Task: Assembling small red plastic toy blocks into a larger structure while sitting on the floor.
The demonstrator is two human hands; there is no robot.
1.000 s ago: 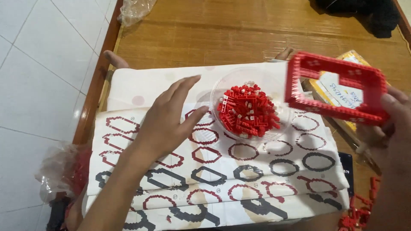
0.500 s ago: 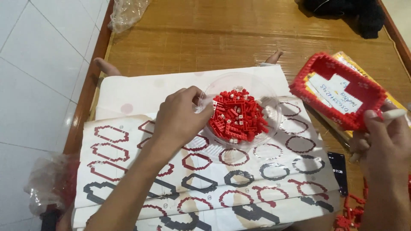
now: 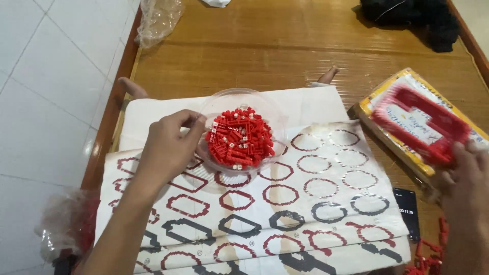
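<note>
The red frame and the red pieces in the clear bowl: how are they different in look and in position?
The red frame is one large joined piece with an open middle; the red pieces are many small loose bits in a heap. The frame lies over a yellow-edged box, at the right hand; the pieces sit in the clear bowl on patterned paper, with the left hand at the rim. Both are the same red.

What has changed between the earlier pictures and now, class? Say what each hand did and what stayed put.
The left hand moved from lying flat on the patterned sheet to gripping the rim of the clear dish of small red bricks. The right hand lowered the red brick frame onto the yellow box. The sheet and dish stayed put.
</note>
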